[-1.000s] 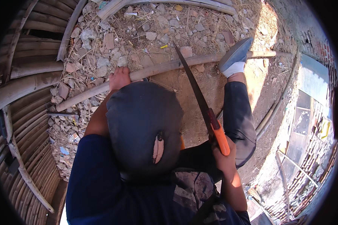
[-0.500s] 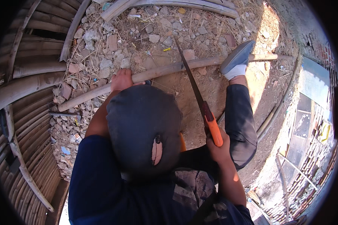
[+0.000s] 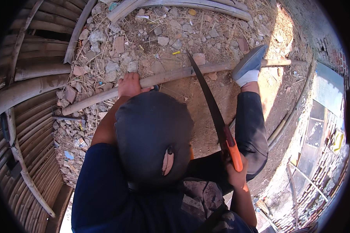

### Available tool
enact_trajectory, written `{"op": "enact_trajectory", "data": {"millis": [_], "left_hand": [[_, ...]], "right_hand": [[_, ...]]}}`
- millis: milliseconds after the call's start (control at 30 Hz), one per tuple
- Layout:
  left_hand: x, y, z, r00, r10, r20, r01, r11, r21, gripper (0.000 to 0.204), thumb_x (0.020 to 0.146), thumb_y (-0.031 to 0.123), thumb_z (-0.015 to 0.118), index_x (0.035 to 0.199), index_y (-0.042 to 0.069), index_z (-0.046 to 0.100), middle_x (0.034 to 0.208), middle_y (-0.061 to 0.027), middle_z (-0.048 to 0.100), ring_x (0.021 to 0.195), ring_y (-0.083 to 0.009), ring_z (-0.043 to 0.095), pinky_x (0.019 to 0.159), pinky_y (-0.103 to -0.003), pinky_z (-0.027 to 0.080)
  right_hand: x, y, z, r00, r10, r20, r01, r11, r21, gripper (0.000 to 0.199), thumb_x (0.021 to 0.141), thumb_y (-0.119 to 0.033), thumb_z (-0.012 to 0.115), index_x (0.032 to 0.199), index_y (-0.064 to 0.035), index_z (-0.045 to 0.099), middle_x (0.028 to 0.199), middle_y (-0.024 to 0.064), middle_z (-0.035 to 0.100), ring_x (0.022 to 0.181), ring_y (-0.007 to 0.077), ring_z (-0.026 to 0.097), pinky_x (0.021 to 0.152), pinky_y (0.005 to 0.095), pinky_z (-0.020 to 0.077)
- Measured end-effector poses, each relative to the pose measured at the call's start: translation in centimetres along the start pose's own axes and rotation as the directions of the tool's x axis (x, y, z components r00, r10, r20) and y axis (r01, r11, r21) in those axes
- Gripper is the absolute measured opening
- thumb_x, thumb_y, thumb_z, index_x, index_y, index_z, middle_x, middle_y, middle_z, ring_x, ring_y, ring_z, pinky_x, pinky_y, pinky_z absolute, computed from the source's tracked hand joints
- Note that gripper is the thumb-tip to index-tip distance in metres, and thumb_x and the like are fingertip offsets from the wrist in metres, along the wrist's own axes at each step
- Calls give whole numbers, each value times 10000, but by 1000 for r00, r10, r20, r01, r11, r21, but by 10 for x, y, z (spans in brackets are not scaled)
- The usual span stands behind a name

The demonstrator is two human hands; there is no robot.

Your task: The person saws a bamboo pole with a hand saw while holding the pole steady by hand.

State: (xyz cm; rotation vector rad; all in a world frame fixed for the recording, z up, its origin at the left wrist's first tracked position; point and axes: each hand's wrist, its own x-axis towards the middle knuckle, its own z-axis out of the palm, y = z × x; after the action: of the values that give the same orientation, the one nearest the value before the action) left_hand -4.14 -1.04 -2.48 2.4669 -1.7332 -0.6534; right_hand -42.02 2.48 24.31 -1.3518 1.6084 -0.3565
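A long bamboo pole [image 3: 169, 74] lies across the ground in front of me. My left hand [image 3: 129, 84] grips its left part, fingers wrapped over the top. My right hand [image 3: 237, 171] is closed round the orange handle of a hand saw [image 3: 210, 101], whose dark blade slants up to the left. The blade's far end crosses the pole in the picture; I cannot tell whether its teeth touch it. My right foot, in a grey-blue shoe [image 3: 248, 62], rests on the pole's right part. My bent left knee [image 3: 153, 132], in dark torn trousers, hides the ground below.
Broken bricks, stones and dry straw [image 3: 112, 66] litter the ground ahead. Split bamboo pieces [image 3: 194, 4] lie at the far edge. A bamboo slat wall [image 3: 33, 132] stands at left. On the right are more poles [image 3: 286, 124] and a brick wall [image 3: 322, 174].
The saw has been drawn back toward me and to the right along with my right hand. My left hand still holds the pole, and the view has shifted slightly.
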Motion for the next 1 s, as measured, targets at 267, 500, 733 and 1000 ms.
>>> {"op": "enact_trajectory", "data": {"millis": [267,500,733,1000], "left_hand": [[-25,-36,-6,995,-76,62,76,997,-3,868,742,756,728,1255,67,601,1284,-124,594,1291,-306,520,1051,-547,420],[-22,-36,-5,989,-82,126,88,995,-44,862,746,743,736,1274,78,587,1284,-118,588,1306,-297,507,1041,-544,427],[-21,-29,2,996,-83,44,83,997,8,886,741,772,715,1277,79,583,1301,-112,585,1323,-288,503,1064,-529,405],[-22,-33,5,997,-70,-31,72,995,67,849,725,777,720,1213,91,610,1282,-97,608,1295,-274,526,1030,-527,423]], "right_hand": [[7,37,32,995,-91,42,92,995,-24,113,928,-53,621,1001,33,631,780,-9,581,711,90,537,671,271,475],[60,36,31,962,147,230,-127,987,-101,281,925,-12,611,1196,35,666,991,45,710,873,116,663,827,260,520],[55,31,35,972,17,233,23,986,-168,350,843,13,597,1184,9,672,924,64,675,846,129,652,816,266,512],[-1,35,14,996,-43,75,40,998,43,356,880,18,584,1227,37,664,993,53,691,917,103,654,856,255,504]]}}
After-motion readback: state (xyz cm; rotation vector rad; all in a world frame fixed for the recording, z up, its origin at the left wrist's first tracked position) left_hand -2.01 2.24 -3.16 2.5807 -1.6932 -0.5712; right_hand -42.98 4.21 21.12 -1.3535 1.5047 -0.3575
